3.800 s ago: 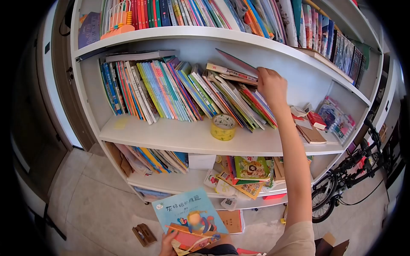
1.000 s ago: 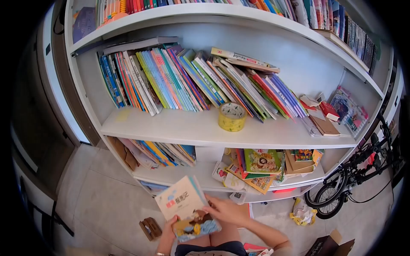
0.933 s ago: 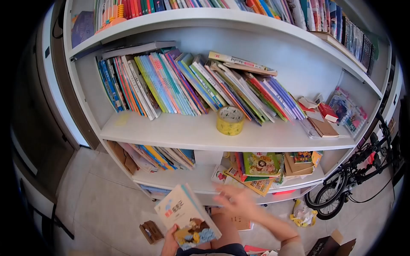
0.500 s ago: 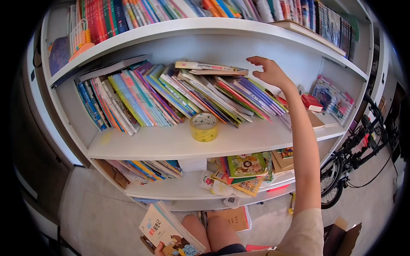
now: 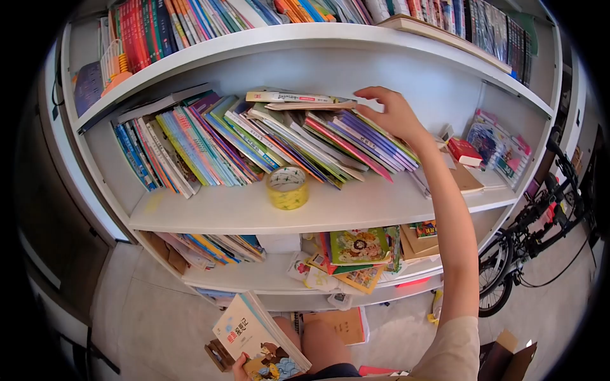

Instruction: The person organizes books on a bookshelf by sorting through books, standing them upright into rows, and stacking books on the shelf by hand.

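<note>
Your right hand half open and holding nothing over the leaning purple books, your left hand closed on cream-covered books below.

Beige short slv., dk. shorts (navy, approx.)

The cream-covered books, seemingly several, tilt below shelved, leaning purple-spined books.
</note>
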{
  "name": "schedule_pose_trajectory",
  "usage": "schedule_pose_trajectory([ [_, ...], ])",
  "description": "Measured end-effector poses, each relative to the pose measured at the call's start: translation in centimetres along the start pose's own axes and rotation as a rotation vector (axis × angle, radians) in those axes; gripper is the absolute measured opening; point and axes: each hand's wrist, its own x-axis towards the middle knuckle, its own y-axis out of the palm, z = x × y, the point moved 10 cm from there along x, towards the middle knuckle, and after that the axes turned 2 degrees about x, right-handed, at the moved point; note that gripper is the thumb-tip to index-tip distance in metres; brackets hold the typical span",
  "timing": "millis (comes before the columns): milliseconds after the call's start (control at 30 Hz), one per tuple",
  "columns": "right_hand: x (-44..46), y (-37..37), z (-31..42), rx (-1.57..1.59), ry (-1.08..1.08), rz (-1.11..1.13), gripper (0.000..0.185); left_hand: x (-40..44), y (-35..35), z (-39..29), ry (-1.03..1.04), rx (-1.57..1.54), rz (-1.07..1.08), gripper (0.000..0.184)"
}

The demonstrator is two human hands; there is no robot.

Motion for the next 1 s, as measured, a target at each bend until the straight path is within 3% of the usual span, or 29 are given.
schedule_pose_trajectory([
  [67,1.9,2.2,2.4,-0.053,-0.154,0.036,0.043,-1.9,2.2,-0.5,0.047,0.069,-0.077,0.050],
  [167,4.9,7.2,2.8,-0.285,-0.206,0.133,0.052,-3.4,4.6,0.5,-0.072,0.045,-0.044,0.049],
  [267,7.3,11.2,2.1,-0.429,-0.029,0.326,0.060,-7.2,12.8,0.6,-0.190,-0.319,0.598,0.048],
  [367,8.1,12.3,2.3,-0.467,-0.026,0.455,0.054,-6.8,9.5,1.4,-0.117,-0.221,0.242,0.049],
  [467,8.5,13.2,2.0,-0.629,-0.149,0.426,0.046,-8.4,9.8,0.7,-0.047,-0.124,0.249,0.048],
  [567,8.4,12.2,2.4,-0.690,-0.160,0.355,0.037,-11.2,11.5,-1.4,0.065,0.051,0.071,0.047],
  [667,7.7,9.4,3.2,-0.655,-0.169,0.148,0.035,-11.9,11.3,-2.1,0.111,0.089,-0.009,0.046],
  [767,5.2,7.4,5.1,-0.645,-0.233,0.039,0.041,-12.2,10.7,-2.7,0.152,0.128,-0.085,0.045],
  [867,-0.5,3.6,10.2,-0.599,-0.534,-0.287,0.036,-10.3,7.8,-1.3,0.107,0.031,-0.067,0.044],
  [1000,-9.2,-1.0,16.4,-0.657,-0.670,-0.494,0.027,-8.7,7.6,-1.5,0.102,-0.013,-0.073,0.031],
])
